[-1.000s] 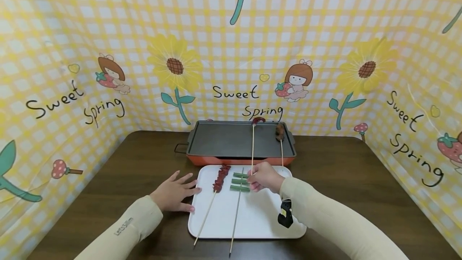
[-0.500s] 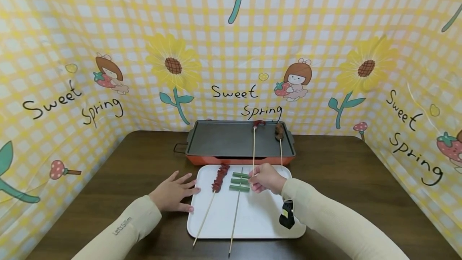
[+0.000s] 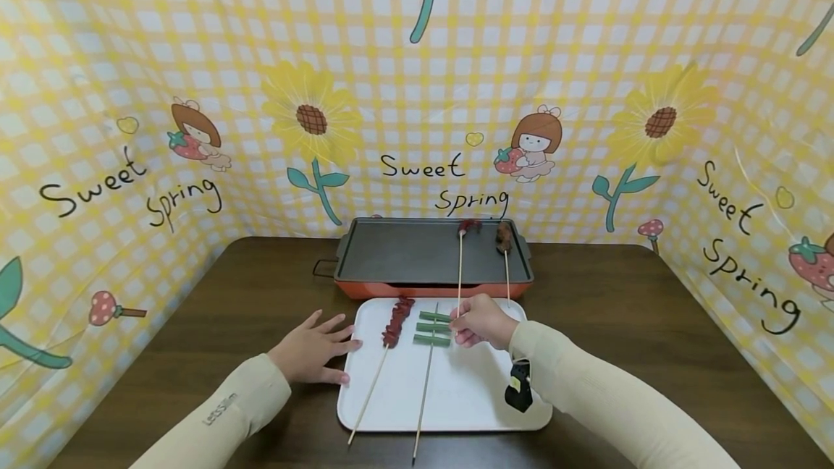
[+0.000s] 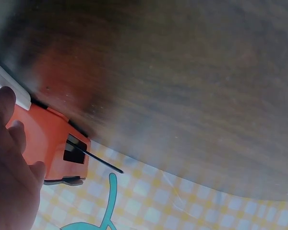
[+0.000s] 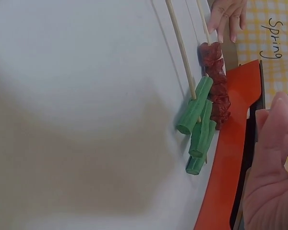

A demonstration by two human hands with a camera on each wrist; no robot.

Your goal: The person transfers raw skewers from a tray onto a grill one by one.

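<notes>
With thumb and fingers my right hand [image 3: 483, 321] pinches the stick of a skewer [image 3: 460, 266] whose dark red, curled piece [image 3: 468, 226] is at the far edge of the grill pan [image 3: 397, 252]. Beside it on the pan lies a browned meat skewer [image 3: 504, 237]. My left hand [image 3: 314, 349] rests with spread fingers at the left rim of the white tray [image 3: 482, 411]. On that tray are a red meat skewer [image 3: 396, 323] and a skewer of green vegetable pieces [image 5: 201, 124]. The right wrist view does not show the pinched stick.
The grill has an orange base [image 3: 371, 289] and a wire handle [image 3: 323, 267] at its left. It stands behind the tray on a dark wooden table [image 3: 260, 295]. A yellow checked cloth [image 3: 404, 93] hangs behind and at both sides.
The pinched skewer has come down slightly and its tip has shifted a little right over the pan. My left hand stays in place.
</notes>
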